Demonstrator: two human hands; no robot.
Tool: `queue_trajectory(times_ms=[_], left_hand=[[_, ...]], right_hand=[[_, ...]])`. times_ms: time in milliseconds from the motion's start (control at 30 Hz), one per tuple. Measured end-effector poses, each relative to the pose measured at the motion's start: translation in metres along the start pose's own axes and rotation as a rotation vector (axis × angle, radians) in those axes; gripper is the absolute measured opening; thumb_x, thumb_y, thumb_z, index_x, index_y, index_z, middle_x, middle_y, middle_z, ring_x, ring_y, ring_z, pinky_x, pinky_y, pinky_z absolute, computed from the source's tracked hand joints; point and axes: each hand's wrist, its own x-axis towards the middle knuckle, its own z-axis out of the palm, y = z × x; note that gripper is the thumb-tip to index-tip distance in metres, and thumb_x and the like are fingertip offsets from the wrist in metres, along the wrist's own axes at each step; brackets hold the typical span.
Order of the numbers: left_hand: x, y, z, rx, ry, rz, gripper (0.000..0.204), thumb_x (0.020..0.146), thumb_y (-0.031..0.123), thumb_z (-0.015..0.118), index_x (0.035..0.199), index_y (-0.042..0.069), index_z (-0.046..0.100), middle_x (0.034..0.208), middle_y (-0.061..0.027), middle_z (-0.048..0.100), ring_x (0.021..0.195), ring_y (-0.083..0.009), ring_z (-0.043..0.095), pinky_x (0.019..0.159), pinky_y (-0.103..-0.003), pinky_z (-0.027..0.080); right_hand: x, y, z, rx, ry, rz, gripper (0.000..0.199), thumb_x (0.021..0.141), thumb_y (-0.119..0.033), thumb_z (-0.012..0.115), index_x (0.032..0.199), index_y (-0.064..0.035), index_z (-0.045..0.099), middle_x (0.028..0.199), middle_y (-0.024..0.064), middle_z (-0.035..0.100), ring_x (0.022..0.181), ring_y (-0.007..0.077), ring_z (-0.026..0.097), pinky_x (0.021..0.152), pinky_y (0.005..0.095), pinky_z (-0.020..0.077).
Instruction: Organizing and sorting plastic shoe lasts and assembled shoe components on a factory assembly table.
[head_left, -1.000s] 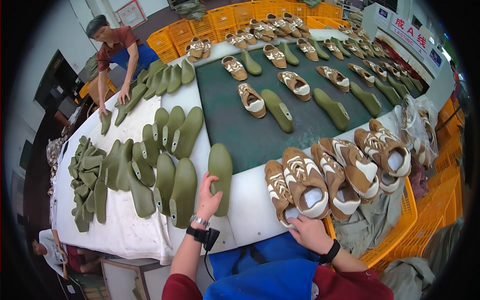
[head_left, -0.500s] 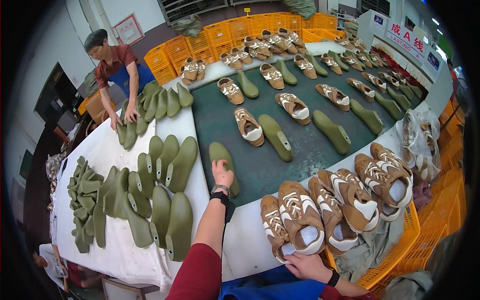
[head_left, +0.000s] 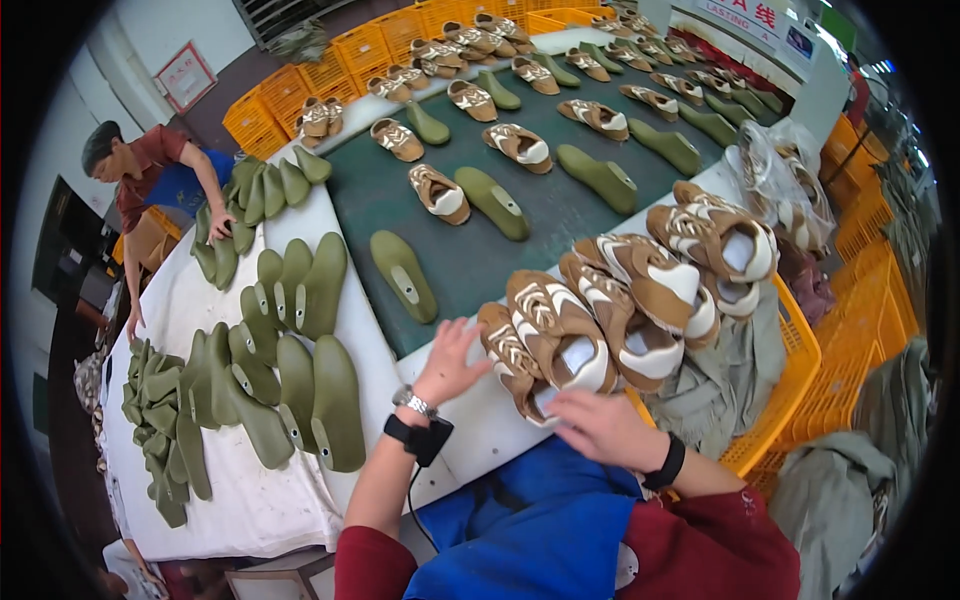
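Our left hand (head_left: 450, 358) hovers with the fingers spread and loose, holding nothing, just above the white edge of the tabletop (head_left: 250, 500). Directly to its right, almost touching the fingertips, lies the nearest brown shoe upper (head_left: 512, 362), the first one of a row of brown and white uppers (head_left: 640, 290) that overlap each other and go away to the right. Our right hand (head_left: 598, 425) rests flat on the near end of this row; its palm is down and the fingers are released, and we cannot tell whether it pinches anything under it.

Ahead of the left hand, a single green insole (head_left: 403, 275) lies on the dark green belt (head_left: 520, 250), a little apart from the fingers. To the left of the hand, a group of green insoles (head_left: 300, 390) lies close together on the white cloth, and farther left a heap of thinner green pieces (head_left: 158, 420) reaches the edge of the tabletop.

Between the left hand and the single insole the belt is open. Farther on the belt, uppers and insoles lie in pairs, well apart from each other. On the right of the right hand, an orange crate (head_left: 790, 370) with grey cloth stands against the tabletop. At the far left, another person (head_left: 160, 180) leans over more insoles.
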Motion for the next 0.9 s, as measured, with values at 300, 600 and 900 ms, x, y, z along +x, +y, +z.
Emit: queue_trajectory(times_ms=[300, 600, 900], left_hand=[[-0.069, 0.096, -0.006, -0.138, -0.144, 0.078, 0.056, 0.077, 0.026, 0.065, 0.126, 0.010, 0.044, 0.132, -0.0195, 0.040, 0.123, -0.0419, 0.035, 0.103, -0.045, 0.030], [-0.092, 0.085, -0.027, -1.039, 0.130, -0.338, 0.066, 0.088, 0.031, 0.055, 0.140, 0.012, 0.021, 0.138, -0.0118, 0.034, 0.127, -0.0299, 0.035, 0.102, -0.041, 0.032], [-0.087, 0.064, -0.060, -1.777, 0.613, -0.392, 0.048, 0.093, 0.033, 0.047, 0.126, -0.001, 0.039, 0.120, -0.0119, 0.052, 0.109, -0.0232, 0.052, 0.091, -0.041, 0.044]], right_hand=[[0.014, 0.014, -0.013, -0.359, -0.152, 0.166, 0.028, 0.071, -0.019, 0.068, 0.094, -0.0085, 0.057, 0.093, 0.0096, 0.059, 0.068, 0.0256, 0.060, 0.057, 0.0355, 0.0484], [0.027, -0.013, -0.007, 1.683, 0.173, 0.642, 0.033, 0.093, -0.036, 0.044, 0.102, -0.0054, 0.054, 0.073, 0.0003, 0.059, 0.045, 0.0052, 0.043, 0.044, 0.0191, 0.0381], [0.042, -0.026, 0.054, 1.904, 0.009, 0.813, 0.048, 0.093, -0.048, 0.034, 0.116, -0.0096, 0.052, 0.084, 0.0003, 0.061, 0.042, 0.0034, 0.037, 0.039, 0.0163, 0.0333]])
